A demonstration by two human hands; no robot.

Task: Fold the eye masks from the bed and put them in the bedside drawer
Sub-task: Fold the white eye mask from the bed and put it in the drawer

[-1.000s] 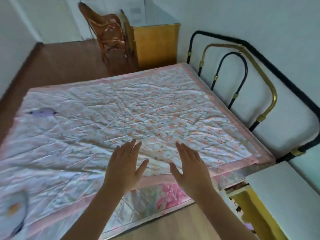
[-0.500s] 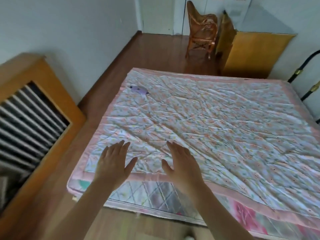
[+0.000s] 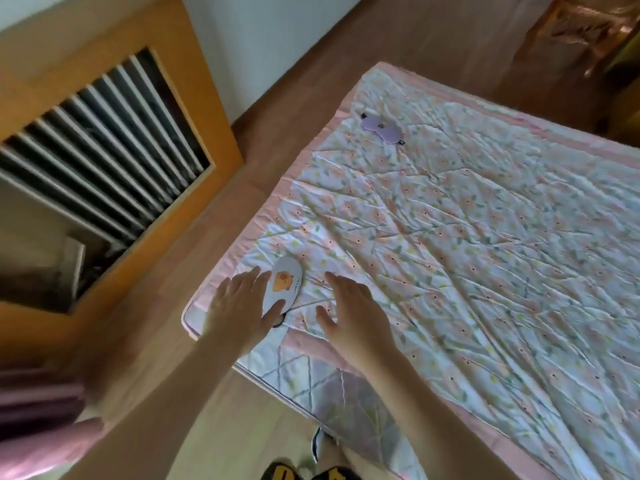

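Observation:
A pale grey eye mask (image 3: 286, 283) with an orange bear print lies near the bed's near left corner, its dark strap poking out below. My left hand (image 3: 240, 304) hovers open over the mask's left side, fingers spread, covering part of it. Whether it touches the mask I cannot tell. My right hand (image 3: 351, 306) is open just to the right of the mask, apart from it. A second, lilac eye mask (image 3: 382, 129) lies flat near the bed's far left edge. The floral quilt with a pink border (image 3: 485, 237) covers the bed. No drawer is in view.
A wooden radiator cover with slats (image 3: 104, 143) stands against the wall on the left, across a strip of wooden floor (image 3: 263, 147). A wicker chair (image 3: 578, 32) shows blurred at the top right. My feet (image 3: 304, 474) are at the bed's near edge.
The view has swung left and down to the bed's near left corner. The bear-print mask has come into view under my hands. Both hands stay open and spread.

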